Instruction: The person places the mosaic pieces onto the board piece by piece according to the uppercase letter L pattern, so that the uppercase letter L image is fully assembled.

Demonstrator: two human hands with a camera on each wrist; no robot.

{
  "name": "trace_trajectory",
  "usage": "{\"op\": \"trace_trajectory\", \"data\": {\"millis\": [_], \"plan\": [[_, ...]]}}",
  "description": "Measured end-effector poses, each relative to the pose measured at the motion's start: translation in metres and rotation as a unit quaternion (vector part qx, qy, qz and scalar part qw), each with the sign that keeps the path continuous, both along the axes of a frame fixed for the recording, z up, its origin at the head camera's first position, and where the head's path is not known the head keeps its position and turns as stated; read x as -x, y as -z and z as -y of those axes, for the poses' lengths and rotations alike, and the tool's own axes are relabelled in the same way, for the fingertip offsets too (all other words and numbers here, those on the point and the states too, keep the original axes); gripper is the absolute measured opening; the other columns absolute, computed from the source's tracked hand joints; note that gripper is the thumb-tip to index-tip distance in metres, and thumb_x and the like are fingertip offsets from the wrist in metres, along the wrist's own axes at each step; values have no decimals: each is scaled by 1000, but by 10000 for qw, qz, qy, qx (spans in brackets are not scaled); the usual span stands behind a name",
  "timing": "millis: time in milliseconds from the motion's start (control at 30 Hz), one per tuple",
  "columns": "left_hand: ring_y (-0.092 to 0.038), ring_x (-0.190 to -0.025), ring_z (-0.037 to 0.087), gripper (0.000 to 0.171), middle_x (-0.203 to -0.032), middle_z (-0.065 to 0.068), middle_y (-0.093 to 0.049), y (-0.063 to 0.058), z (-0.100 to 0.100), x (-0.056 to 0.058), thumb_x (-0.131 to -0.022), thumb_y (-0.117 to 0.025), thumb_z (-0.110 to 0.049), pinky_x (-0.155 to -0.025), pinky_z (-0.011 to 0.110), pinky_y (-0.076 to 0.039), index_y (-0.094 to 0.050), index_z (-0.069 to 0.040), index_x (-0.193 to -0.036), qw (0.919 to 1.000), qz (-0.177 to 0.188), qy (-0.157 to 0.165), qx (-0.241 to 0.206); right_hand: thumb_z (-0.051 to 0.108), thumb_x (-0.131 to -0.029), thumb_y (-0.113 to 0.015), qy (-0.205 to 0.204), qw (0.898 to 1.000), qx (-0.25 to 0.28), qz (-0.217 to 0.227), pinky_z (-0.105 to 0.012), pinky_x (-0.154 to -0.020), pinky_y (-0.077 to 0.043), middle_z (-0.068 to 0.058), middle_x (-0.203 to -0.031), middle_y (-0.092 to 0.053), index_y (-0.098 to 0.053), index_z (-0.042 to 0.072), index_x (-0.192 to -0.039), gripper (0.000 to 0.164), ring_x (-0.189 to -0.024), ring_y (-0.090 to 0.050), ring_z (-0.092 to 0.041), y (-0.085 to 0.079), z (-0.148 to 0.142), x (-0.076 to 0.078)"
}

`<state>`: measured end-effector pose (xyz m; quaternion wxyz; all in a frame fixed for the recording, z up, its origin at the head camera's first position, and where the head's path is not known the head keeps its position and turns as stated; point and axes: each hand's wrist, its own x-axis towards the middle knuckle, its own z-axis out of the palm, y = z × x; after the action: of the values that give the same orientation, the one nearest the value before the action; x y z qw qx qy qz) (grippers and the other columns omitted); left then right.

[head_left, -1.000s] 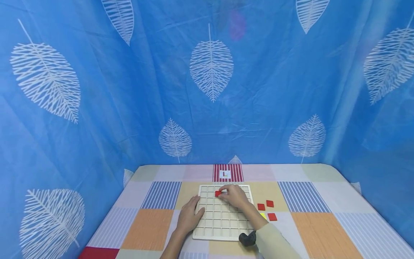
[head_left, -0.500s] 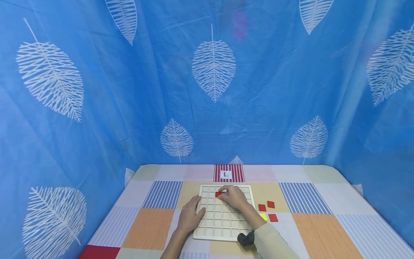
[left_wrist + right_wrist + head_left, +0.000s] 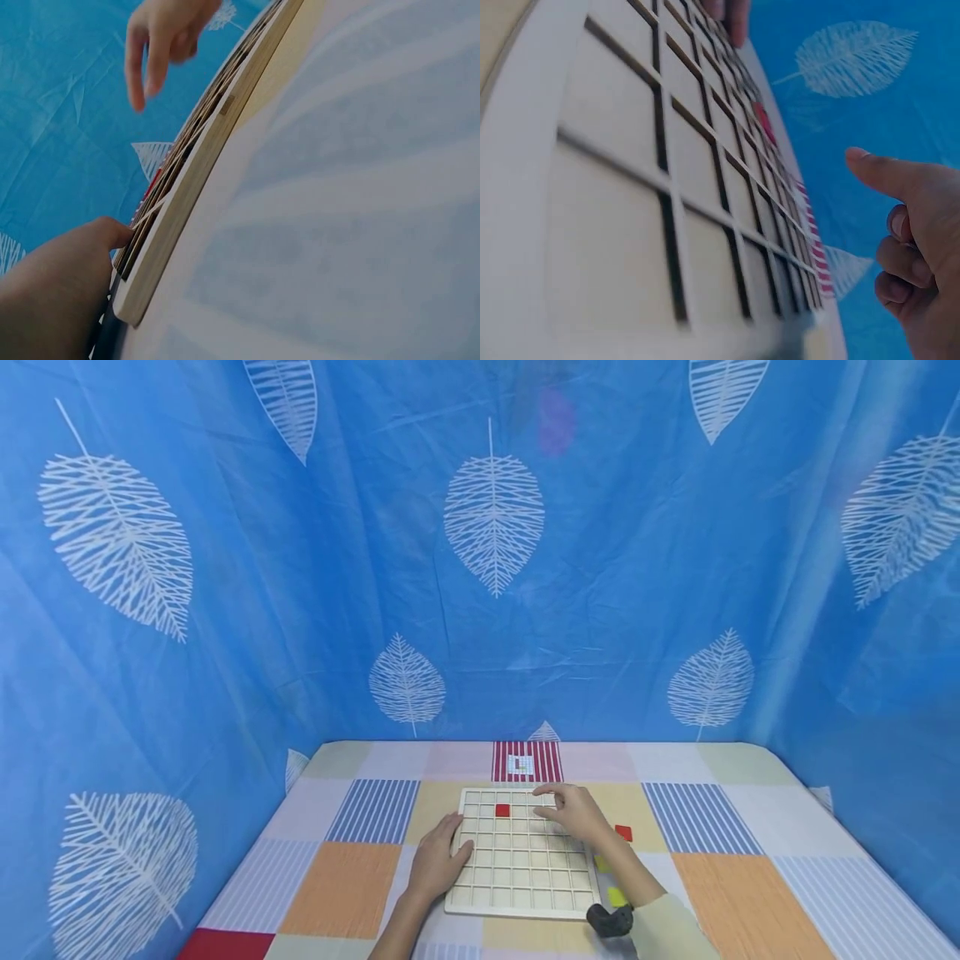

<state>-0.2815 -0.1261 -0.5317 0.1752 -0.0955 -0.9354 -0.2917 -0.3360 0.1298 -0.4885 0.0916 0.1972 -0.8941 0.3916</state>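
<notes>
A pale wooden board [image 3: 516, 877] with a raised grid lies on the patterned tablecloth. One red square tile [image 3: 502, 810] sits in a cell near its far side. My left hand [image 3: 438, 860] rests along the board's left edge, and in the left wrist view its thumb [image 3: 111, 231] touches the rim. Above the board's far right part is my right hand [image 3: 573, 812], holding nothing, thumb and index finger apart. The right wrist view shows this hand [image 3: 922, 240] beyond the grid, with the red tile [image 3: 765, 122] apart from it.
Right of the board lie a red tile [image 3: 623, 832] and yellow tiles [image 3: 617, 897], partly covered by the right forearm. A small card [image 3: 520, 765] with a printed grid lies behind the board. Blue leaf-print curtain [image 3: 600, 568] encloses the table's back and sides.
My right hand has let go of the red tile, which stays in its cell, and has moved right. The forearm now covers some loose red tiles; another yellow one shows. The left hand stays put.
</notes>
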Motion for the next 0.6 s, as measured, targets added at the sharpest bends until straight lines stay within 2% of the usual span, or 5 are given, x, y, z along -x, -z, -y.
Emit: {"op": "trace_trajectory", "data": {"millis": [233,467,600], "plan": [[-46,-122,34,50,-129,18,-52,1,0,-1,-86,-59,-29,-100,50,-35,-53,0,-126,10000,21,-24,16,20,-79,-74,435,9988,123,-176,-21,-34,-22,4,-48,-32,-69,13,-104,27,-39,-23,-6,-8,-51,-14],[-45,-122,34,50,-130,18,-51,0,0,-1,-87,-59,-29,-100,51,-35,-53,-1,-126,10000,41,-8,-18,19,-76,-76,807,9962,241,215,-23,-35,-23,2,-51,-33,-67,9,-106,33,-42,-27,-9,-4,-98,-23],[-46,-122,34,49,-130,18,-51,0,1,0,-87,-59,-29,-100,50,-35,-53,-1,-126,10000,15,20,-9,22,-74,-78,1007,9942,160,351,-21,-36,-23,2,-51,-32,-68,8,-105,35,-43,-28,-10,4,-116,-27]]}}
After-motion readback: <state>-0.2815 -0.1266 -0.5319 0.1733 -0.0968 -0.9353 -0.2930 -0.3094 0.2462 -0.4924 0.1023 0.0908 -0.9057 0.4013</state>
